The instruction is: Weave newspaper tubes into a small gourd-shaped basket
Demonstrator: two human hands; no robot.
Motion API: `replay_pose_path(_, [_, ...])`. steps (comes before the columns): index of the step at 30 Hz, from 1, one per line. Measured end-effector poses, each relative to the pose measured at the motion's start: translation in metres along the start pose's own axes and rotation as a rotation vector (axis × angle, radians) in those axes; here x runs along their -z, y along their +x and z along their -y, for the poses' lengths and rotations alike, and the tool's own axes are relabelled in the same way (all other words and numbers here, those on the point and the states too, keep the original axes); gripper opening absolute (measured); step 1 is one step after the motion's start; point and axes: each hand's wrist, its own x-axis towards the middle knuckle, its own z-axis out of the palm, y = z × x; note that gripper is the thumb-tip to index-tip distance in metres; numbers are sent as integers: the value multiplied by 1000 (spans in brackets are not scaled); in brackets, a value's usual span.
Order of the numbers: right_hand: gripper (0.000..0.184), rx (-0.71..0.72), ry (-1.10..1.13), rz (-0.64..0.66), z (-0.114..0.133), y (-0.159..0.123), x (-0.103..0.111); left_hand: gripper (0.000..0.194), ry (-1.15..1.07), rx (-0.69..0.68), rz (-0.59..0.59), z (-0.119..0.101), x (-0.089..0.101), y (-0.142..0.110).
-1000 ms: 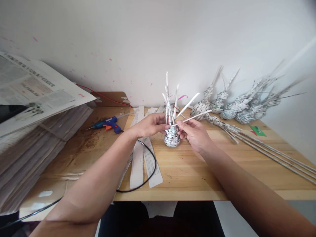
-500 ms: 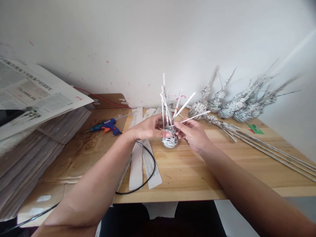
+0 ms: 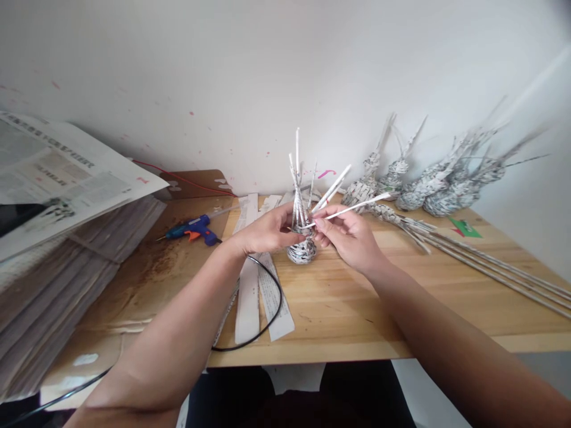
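Head view: pot (image 3: 301, 252), held by left hand (image 3: 270, 230), has edged toward nine o'clock; right hand (image 3: 354, 242) pinches strip (image 3: 359, 205) aimed near two o'clock, winding seemingly continuing.

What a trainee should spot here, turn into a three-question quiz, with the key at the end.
1. Multiple choice: what does the right hand pinch?
A) a green scrap
B) a thin white stick
C) a black cable

2. True or false: the left hand is holding the blue glue gun.

3. Fill the gap: similar woven pieces with sticks poking out are lined up beside the ____, beyond the right hand.

Key: 1 B. 2 False; its thumb and fingers are around the neck of the small woven piece. 3 wall.
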Motion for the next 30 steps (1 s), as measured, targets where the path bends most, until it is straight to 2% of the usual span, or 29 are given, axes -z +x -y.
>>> replay_pose_path(15, [43,-35,-73,12,-1,1,3,67,-22,130,-34,0,-3,-3])
replay_pose_path(25, [52,-223,4,38,4,0,3,52,2,64,28,-1,-1,-2])
replay_pose_path(30, [54,-228,25,28,3,1,4,54,30,43,-63,5,-2,-1])
